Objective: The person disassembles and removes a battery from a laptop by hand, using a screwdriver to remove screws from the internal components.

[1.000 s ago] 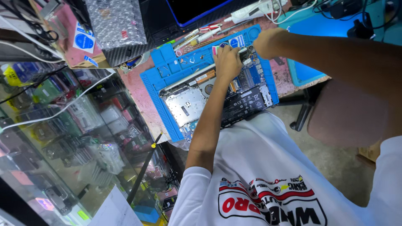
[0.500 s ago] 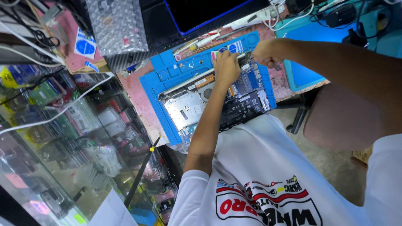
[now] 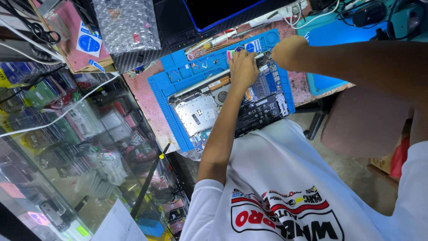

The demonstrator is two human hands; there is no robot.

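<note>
An opened laptop (image 3: 249, 109) lies bottom-up on a blue repair mat (image 3: 178, 76), showing its circuit boards, black battery and a silver plate. My left hand (image 3: 243, 67) rests palm-down on the far part of the laptop near the hinge, fingers bent onto it. My right hand (image 3: 287, 51) is curled into a fist just beyond the laptop's far right corner. Whether it holds anything is hidden. Small screws and parts sit in the mat's compartments.
A second laptop (image 3: 214, 13) with a dark screen stands behind the mat. A bubble-wrapped item (image 3: 127, 27) lies at the back left. A glass display case (image 3: 67, 147) with phone accessories fills the left side. Cables and a blue pad (image 3: 325, 38) lie at the right.
Both hands stay at the far edge of the laptop. My right hand has shifted slightly, and the view has drifted a little.
</note>
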